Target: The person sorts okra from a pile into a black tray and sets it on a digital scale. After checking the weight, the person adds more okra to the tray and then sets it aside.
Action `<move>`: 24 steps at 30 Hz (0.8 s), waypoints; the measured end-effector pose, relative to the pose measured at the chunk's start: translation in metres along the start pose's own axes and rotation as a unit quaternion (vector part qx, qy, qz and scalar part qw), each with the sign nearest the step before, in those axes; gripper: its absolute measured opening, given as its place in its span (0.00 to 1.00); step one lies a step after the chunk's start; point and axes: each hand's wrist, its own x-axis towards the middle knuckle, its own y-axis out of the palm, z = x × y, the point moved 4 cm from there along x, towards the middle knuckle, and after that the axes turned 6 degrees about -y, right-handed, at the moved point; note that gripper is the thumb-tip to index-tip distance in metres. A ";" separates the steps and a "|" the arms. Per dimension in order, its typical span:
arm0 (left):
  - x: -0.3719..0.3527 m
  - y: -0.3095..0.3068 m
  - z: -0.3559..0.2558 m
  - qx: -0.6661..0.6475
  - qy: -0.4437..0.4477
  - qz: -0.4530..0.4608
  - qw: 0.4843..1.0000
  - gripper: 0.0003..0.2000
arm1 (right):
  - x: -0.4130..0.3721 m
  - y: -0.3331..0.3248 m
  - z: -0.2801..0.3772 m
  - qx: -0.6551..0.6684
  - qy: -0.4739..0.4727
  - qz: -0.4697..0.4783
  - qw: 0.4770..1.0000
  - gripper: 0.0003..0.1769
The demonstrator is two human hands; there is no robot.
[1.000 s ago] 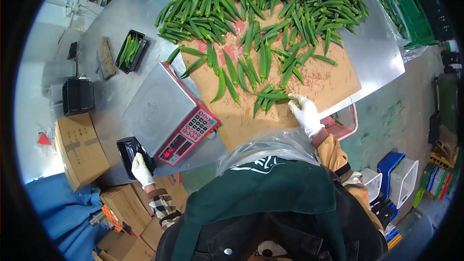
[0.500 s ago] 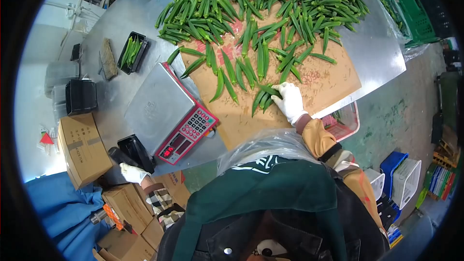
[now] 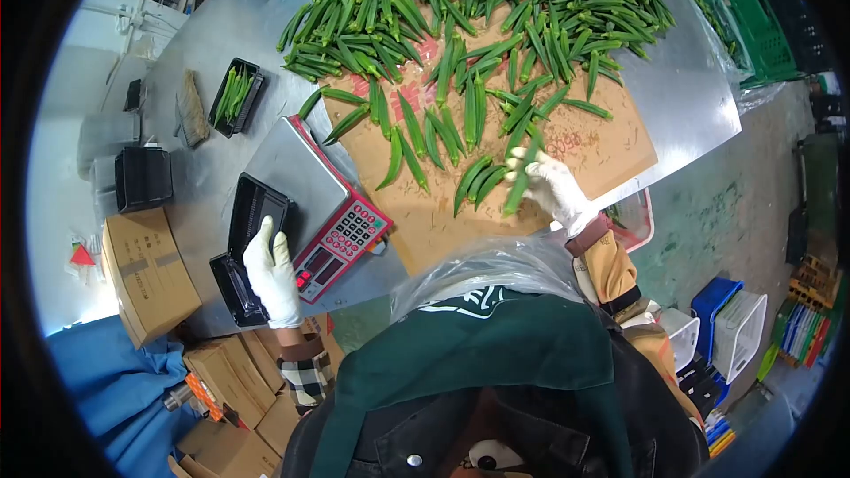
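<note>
The right hand (image 3: 556, 188) pinches a few okra pods (image 3: 518, 184) just above the cardboard (image 3: 611, 146). The left hand (image 3: 273, 267) clasps the near end of the black tray (image 3: 252, 212), which sits half on the scale (image 3: 297, 173). It hangs over the edge, so it could tip off. A loose pod could drop.

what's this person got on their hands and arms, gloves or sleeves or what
The left hand and right hand are both white-gloved. The left sleeve is black-and-white checked with a brown cuff at the wrist. The right sleeve is mustard tan, with a reddish-brown cuff at the wrist and a dark band further up.
</note>
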 end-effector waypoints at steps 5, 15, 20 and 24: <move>0.000 0.068 -0.091 -0.122 -0.004 0.087 0.989 0.12 | 0.031 -0.028 0.007 -0.309 -0.074 -0.206 0.925 0.11; 0.024 0.259 -0.147 0.006 -0.041 0.258 0.965 0.15 | 0.073 -0.044 -0.017 -0.374 -0.151 -0.210 0.891 0.18; 0.048 0.294 -0.107 -0.287 -0.205 0.408 0.842 0.07 | 0.040 -0.058 -0.009 -0.077 -0.090 -0.152 0.981 0.12; 0.047 0.264 -0.109 -0.481 -0.348 0.462 0.659 0.12 | 0.024 -0.052 0.001 -0.030 -0.034 -0.161 0.986 0.12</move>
